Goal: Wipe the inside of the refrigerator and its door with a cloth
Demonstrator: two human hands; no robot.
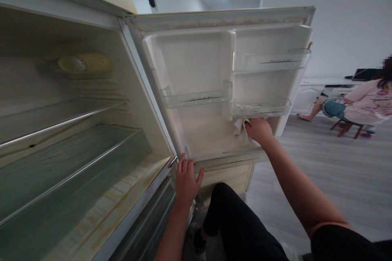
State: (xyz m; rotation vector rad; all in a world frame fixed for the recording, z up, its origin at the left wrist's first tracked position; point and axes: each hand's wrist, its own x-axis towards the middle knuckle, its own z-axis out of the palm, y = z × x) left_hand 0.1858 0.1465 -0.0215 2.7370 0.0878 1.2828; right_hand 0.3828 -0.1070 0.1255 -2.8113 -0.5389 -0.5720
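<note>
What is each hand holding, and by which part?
The right hand holds a crumpled white cloth, bunched against the white plastic fridge door. The left hand holds nothing; it rests flat on the door's bottom edge.

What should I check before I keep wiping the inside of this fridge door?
1. White cloth in the right hand: ok, gripped and pressed on the door liner.
2. Left hand bracing the door's lower edge: ok, fingers rest on it.
3. Fridge door wide open: ok.
4. Lower door bin seated above the cloth: cannot tell.
5. Door bins free of items: ok, none visible.
6. Seated person away from the door: ok.
</note>
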